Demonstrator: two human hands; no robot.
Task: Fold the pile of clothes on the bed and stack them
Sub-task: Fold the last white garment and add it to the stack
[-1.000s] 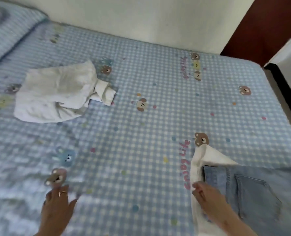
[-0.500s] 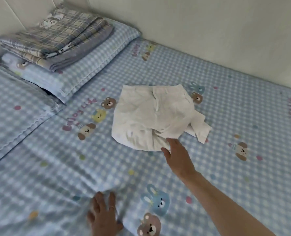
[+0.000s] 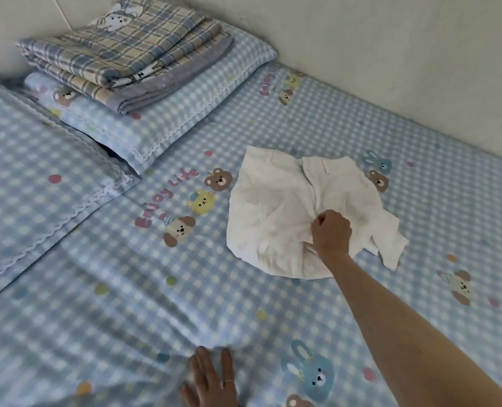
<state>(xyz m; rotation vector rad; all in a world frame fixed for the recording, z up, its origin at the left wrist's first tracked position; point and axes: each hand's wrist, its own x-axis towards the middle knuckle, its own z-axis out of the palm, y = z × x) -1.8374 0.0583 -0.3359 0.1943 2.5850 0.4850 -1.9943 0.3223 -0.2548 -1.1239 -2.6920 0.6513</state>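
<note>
Right hand grips white garment; left hand presses bed

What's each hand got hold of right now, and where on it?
The right hand grips the white garment by a bunched fold near its near-middle. The left hand holds nothing; it presses flat on the bedsheet.

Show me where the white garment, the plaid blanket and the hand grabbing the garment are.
white garment [image 3: 273,207], head view, its left half.
plaid blanket [image 3: 126,51], head view, its top.
right hand [image 3: 332,233], head view, its back.
</note>
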